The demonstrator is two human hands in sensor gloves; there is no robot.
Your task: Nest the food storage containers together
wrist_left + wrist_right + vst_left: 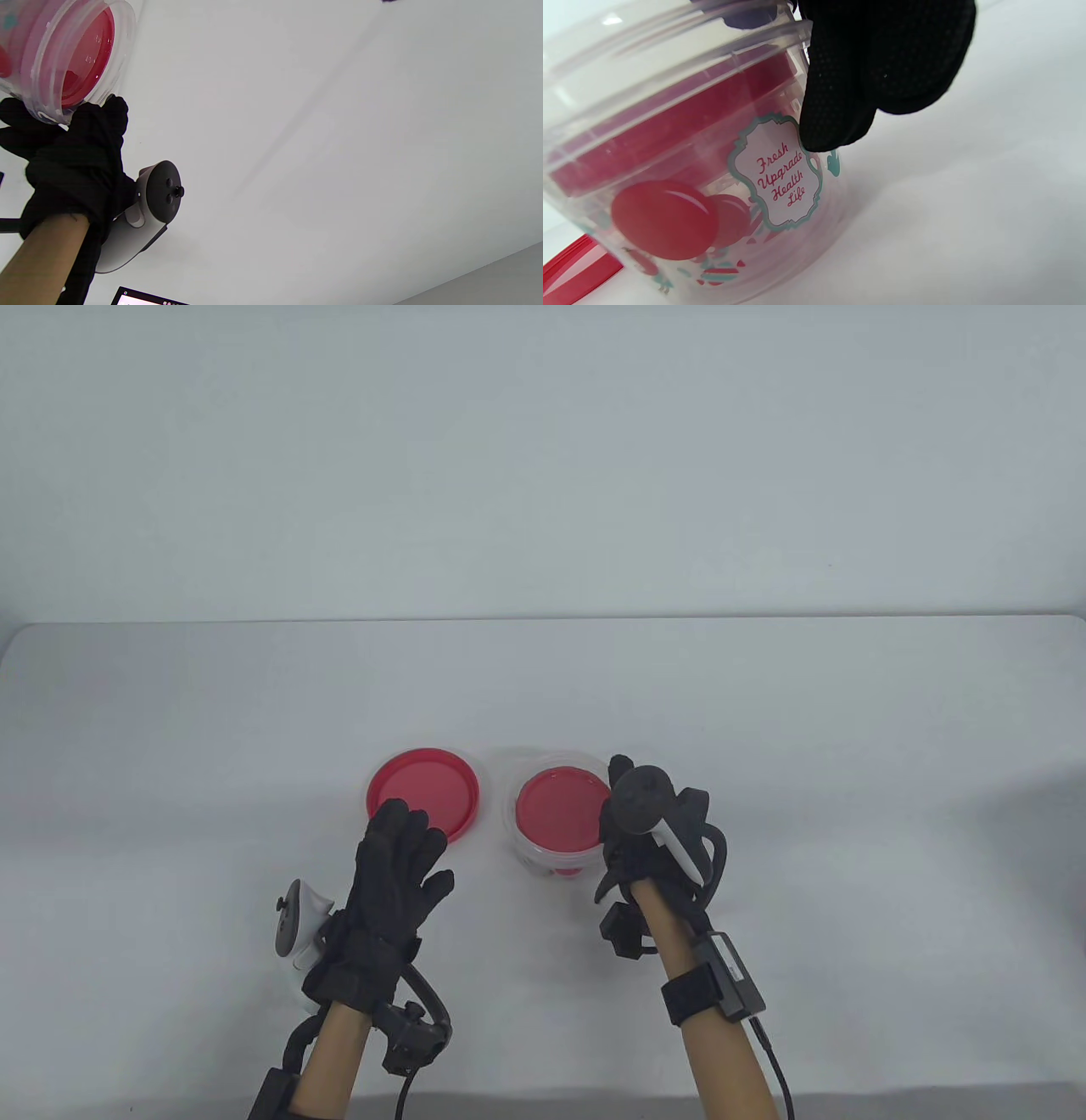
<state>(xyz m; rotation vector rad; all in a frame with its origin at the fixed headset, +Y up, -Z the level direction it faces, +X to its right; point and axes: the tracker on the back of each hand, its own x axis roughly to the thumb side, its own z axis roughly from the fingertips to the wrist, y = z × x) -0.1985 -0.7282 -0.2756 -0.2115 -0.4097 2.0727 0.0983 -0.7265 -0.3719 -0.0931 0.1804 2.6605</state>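
Observation:
A clear round container (553,814) with a printed label stands on the white table, with a red-lidded smaller container (562,810) nested inside it. My right hand (632,827) grips the clear container at its right rim. In the right wrist view my gloved fingers (848,93) press on the container wall (683,169) above the label. The left wrist view shows the container (63,55) and the right hand (80,156) holding it. A loose red lid (424,791) lies flat to the left. My left hand (399,848) is open with fingers spread over the lid's near edge.
The white table (764,712) stretches back to a white wall. The red lid's edge shows at the bottom left of the right wrist view (572,271). A screen corner (144,298) shows at the bottom of the left wrist view.

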